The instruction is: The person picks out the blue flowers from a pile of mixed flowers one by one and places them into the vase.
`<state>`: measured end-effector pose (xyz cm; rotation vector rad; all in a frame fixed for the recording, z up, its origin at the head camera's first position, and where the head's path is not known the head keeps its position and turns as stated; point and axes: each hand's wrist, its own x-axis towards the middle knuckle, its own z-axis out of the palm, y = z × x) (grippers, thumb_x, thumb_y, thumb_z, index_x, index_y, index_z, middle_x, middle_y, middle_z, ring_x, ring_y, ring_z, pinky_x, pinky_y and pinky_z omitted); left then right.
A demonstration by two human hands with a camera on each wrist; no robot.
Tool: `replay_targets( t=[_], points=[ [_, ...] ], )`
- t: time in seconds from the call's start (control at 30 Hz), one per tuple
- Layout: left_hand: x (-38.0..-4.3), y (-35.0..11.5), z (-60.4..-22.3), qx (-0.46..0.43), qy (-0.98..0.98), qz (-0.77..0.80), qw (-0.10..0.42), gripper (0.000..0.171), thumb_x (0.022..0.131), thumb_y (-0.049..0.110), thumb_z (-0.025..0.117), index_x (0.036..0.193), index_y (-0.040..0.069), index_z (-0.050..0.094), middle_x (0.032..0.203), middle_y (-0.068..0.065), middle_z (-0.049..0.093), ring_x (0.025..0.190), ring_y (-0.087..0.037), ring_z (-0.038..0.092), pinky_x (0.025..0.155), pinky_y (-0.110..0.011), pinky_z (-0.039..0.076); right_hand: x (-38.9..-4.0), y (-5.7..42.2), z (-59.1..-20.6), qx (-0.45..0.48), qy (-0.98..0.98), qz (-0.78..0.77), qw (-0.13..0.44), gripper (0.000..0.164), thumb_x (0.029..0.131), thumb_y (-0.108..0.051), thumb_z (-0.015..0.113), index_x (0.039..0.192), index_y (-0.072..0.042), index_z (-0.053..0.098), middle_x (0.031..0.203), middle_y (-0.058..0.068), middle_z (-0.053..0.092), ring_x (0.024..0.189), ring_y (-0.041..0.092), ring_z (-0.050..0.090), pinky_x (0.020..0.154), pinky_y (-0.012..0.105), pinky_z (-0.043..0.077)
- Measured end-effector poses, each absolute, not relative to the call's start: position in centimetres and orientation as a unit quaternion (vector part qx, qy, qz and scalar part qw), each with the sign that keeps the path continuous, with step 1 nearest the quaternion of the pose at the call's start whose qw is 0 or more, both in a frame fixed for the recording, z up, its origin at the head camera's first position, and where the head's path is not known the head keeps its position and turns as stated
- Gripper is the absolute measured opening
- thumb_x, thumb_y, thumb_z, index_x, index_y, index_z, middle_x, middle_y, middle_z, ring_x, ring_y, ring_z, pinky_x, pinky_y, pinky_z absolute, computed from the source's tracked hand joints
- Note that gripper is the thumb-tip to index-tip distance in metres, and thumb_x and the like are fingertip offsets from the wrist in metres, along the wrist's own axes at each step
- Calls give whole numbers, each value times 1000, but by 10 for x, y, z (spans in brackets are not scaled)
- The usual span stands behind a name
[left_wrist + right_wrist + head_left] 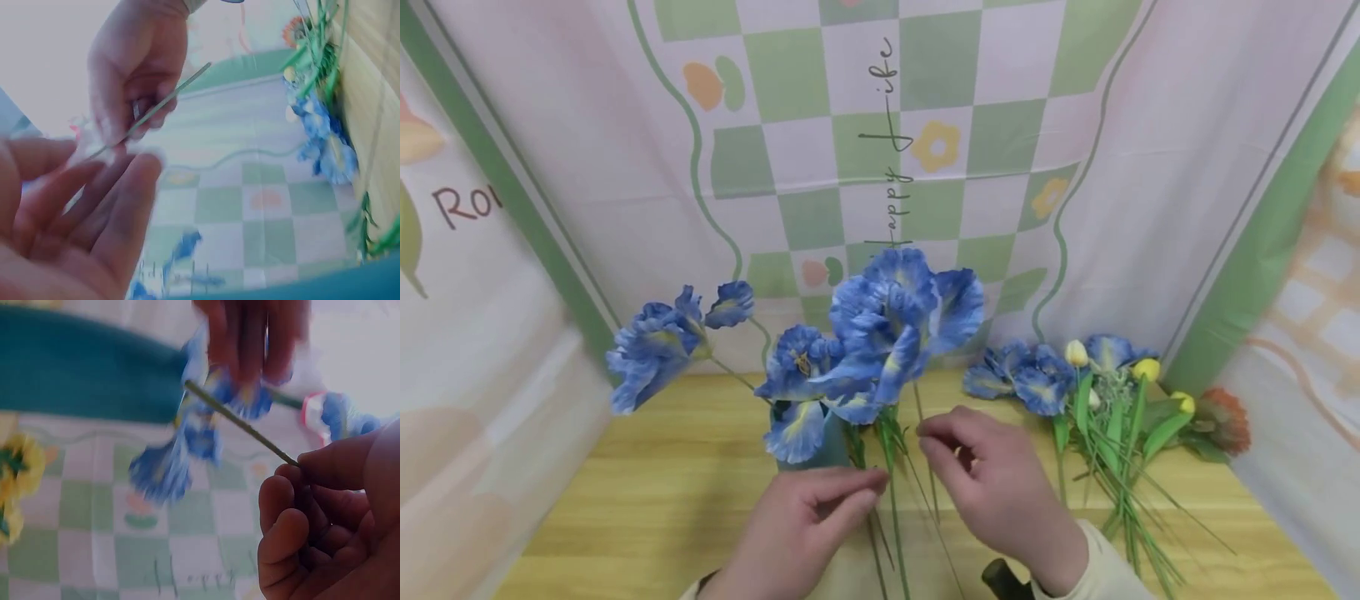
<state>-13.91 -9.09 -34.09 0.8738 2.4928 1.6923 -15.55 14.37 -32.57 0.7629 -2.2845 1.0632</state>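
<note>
My right hand pinches the thin green stem of a large blue flower between thumb and forefinger. The stem's bare end sticks out past the fingertips. Fingers loosely extended, my left hand is just left of that stem and holds nothing; it is blurred in the left wrist view. Behind it stands a teal vase, partly hidden by petals. Blue flowers lean over the vase, one blue bloom reaching far out to the left.
On the wooden table, to the right, lie blue flowers, yellow tulips and an orange flower, with stems pointing forward. A dark round-ended object is beside my right wrist. A checkered cloth hangs behind.
</note>
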Motion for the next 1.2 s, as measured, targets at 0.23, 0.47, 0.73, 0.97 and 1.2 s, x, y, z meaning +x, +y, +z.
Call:
replay_targets(
  t=[0.23,0.47,0.73,0.97,1.2],
  points=[
    [-144,-70,-332,180,785,588,-83,26,97,33,67,117,19,75,110,7,72,99,-11,68,80,-27,58,-140,124,-329,343,-815,408,228,18,96,-7,67,106,-19,73,84,-17,58,60,-3,45,49,15,42],
    [-144,-73,-335,184,716,668,-88,14,90,12,75,103,7,78,104,-2,74,99,-20,69,85,-33,58,-140,119,-338,390,-792,403,241,22,92,-1,69,108,-15,74,90,-10,63,66,-3,50,55,10,44],
    [-137,-89,-331,133,690,702,-120,14,91,4,71,101,-4,74,90,-11,74,82,-25,72,76,-40,61,-157,117,-348,359,-812,429,163,16,100,-14,61,108,-15,75,86,-14,63,65,-2,53,55,18,49],
    [-138,-118,-314,116,665,708,-210,14,91,-12,64,104,-12,69,94,-23,71,80,-29,72,72,-43,61,-187,112,-368,288,-887,359,35,41,99,-36,63,126,-5,65,116,4,67,82,8,63,71,30,57],
    [-164,-149,-297,272,560,704,-342,20,88,-26,55,107,-23,61,91,-26,68,80,-30,70,71,-40,61,-202,90,-383,267,-894,356,-48,81,91,-44,72,151,-3,38,150,12,44,132,30,47,108,47,41]
  ],
)
